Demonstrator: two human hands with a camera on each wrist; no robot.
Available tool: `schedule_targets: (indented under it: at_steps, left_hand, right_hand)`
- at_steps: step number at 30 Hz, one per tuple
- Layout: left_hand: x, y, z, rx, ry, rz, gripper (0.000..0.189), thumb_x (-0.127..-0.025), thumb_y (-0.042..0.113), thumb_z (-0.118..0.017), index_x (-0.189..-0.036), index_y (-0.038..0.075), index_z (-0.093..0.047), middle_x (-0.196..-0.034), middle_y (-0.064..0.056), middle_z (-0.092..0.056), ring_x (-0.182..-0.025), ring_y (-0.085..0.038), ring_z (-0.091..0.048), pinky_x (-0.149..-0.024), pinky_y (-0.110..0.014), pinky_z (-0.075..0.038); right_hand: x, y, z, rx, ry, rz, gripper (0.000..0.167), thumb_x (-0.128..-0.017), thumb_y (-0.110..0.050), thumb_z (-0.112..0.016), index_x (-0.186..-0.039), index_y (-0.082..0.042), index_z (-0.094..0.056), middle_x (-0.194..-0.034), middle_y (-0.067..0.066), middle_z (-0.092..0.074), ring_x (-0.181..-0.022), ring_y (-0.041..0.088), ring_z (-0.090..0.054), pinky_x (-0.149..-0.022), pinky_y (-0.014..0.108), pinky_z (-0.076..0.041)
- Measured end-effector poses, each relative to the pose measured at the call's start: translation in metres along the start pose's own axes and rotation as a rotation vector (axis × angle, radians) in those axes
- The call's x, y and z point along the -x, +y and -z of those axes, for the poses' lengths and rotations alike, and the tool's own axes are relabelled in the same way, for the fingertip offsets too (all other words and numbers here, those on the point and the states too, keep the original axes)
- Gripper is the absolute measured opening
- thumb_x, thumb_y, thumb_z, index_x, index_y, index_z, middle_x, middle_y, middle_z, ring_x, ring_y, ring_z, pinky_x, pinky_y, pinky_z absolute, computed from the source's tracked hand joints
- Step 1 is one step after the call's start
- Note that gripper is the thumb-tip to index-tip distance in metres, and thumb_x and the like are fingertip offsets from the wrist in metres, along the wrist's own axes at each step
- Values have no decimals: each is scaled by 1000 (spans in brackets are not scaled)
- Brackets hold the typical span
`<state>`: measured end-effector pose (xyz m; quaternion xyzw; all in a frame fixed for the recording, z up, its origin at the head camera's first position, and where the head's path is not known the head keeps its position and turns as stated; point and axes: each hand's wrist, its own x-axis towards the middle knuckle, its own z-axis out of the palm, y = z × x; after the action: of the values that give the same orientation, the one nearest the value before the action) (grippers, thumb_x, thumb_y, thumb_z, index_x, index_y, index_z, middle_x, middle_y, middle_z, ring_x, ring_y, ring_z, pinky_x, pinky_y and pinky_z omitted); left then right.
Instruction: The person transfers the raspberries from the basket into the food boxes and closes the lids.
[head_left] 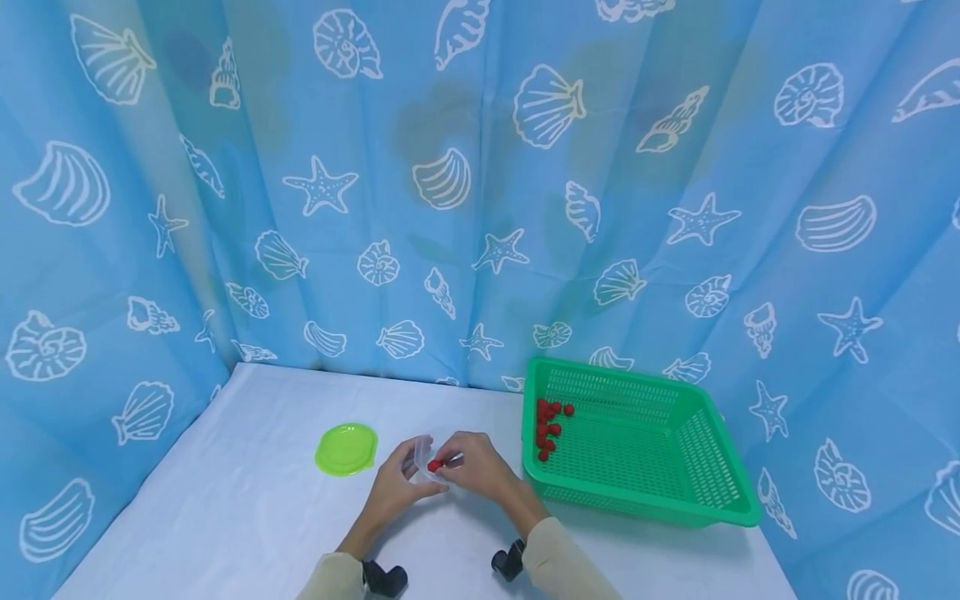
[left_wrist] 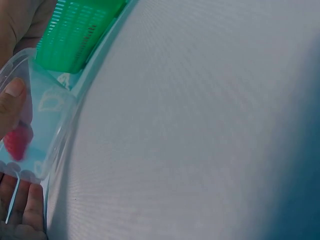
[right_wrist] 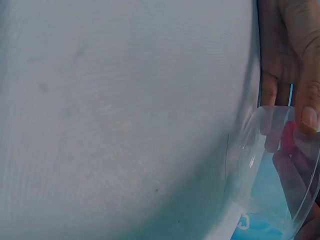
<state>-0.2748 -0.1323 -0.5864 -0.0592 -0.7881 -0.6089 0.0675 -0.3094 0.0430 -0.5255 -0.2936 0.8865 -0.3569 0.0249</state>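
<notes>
Over the middle of the table, my left hand [head_left: 395,486] grips a clear plastic container [head_left: 422,451], tilted with its opening toward my right hand. My right hand [head_left: 482,467] pinches a small red berry [head_left: 434,466] at the container's mouth. Through the clear wall in the left wrist view, the berry [left_wrist: 18,142] looks pointed and slightly blurred. The right wrist view shows fingers around the container [right_wrist: 252,155], partly cut off by the frame edge. A lime-green round lid [head_left: 346,449] lies flat to the left of my hands.
A green perforated basket [head_left: 637,492] stands on the table at the right, close to my right hand. Several red berries [head_left: 542,430] lie along its left side. The white tablecloth [head_left: 247,483] ends at a blue shell-patterned curtain [head_left: 480,200] behind and at both sides.
</notes>
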Motion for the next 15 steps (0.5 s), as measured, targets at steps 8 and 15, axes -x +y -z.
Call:
schedule_targets:
  at_steps: [8,15]
  left_hand:
    - [-1,-4,-2,-8,14,0,82,-66,32,-91,-136,17,-51,-140,-1,-53,-132,-27,-46,-107,-41,-40]
    - [-1,-3,-5,-58,28,34,84,-65,33,-91,-137,18,-50,-140,-1,-53,-134,-27,-44,-106,-42,-40]
  right_hand:
    - [-1,-7,12,-21,23,47,14,-86,-15,-76,-99,-13,-75,-94,-9,-67,-90,6,-65,-80,23,-57]
    - [-7,-29,82,-75,165,137,13,-87,-16,-75,-100,-14,-75,-98,-4,-68,-93,13,-68,-80,23,-57]
